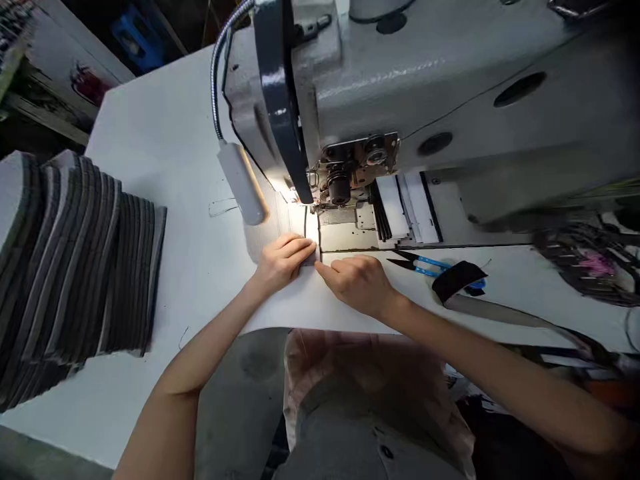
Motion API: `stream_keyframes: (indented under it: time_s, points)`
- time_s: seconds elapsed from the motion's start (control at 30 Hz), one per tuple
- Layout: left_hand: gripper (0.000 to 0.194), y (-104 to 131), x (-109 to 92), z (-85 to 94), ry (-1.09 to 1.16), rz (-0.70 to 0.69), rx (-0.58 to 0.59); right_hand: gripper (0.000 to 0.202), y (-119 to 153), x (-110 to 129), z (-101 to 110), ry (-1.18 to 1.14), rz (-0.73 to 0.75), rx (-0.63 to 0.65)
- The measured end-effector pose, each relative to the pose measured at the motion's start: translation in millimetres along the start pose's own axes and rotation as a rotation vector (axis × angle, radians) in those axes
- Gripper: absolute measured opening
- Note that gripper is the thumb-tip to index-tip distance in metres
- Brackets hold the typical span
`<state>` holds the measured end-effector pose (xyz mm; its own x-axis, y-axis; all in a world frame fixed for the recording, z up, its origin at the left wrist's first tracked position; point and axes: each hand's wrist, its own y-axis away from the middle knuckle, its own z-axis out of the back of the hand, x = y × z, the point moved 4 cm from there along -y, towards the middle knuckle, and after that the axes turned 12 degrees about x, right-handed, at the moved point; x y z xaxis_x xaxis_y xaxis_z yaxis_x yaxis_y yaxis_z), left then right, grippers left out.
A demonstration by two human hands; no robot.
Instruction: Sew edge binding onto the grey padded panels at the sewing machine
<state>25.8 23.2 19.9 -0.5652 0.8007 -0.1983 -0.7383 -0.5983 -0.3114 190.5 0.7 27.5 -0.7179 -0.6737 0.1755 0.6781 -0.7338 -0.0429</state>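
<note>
Your grey ribbed fabric panel (265, 233) lies at seven o'clock from the grey metal sewing machine (380, 93), left hand (283, 259) on it, right hand (361, 283) at its corner; whether either grip pinches, I can't tell. You're likely aligning; feeding calls for even guidance.

Grey fabric piece (283, 220): fine-textured, rounded near-left corner, dark line toward right edge. Lies flat, mid-scene.

Your left hand (284, 261) hides part of the grey fabric panel (280, 223). The sewing machine (380, 100) runs past your view's top edge, the panel stack (85, 260) past the left; the pink item (597, 264) is too blurred to identify.
</note>
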Motion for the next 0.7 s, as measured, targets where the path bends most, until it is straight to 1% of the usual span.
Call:
stream_keyframes:
  time_s: [0.13, 0.33, 0.4, 0.57, 0.7]
  points:
    - [0.037, -6.4, 10.1, -5.1, -0.021, 0.047, 0.059, 0.031, -8.8, -6.0, 0.8, -0.034, -0.029, 0.072]
    - [0.038, -18.6, 22.2, -5.1, -0.108, 0.051, 0.061, 0.032, -19.5, -15.9, 2.5, -0.093, -0.125, 0.198]
    - [0.035, -23.4, 25.9, -4.4, -0.127, 0.049, 0.042, 0.033, -23.0, -18.9, 4.1, -0.102, -0.155, 0.236]
    - [0.028, -33.9, 31.5, -1.3, -0.163, -0.027, -0.063, 0.034, -32.1, -24.7, 6.9, -0.111, -0.222, 0.310]
    - [0.029, -35.0, 35.3, -0.8, -0.137, 0.006, -0.078, 0.038, -38.4, -28.2, 7.2, -0.120, -0.274, 0.321]
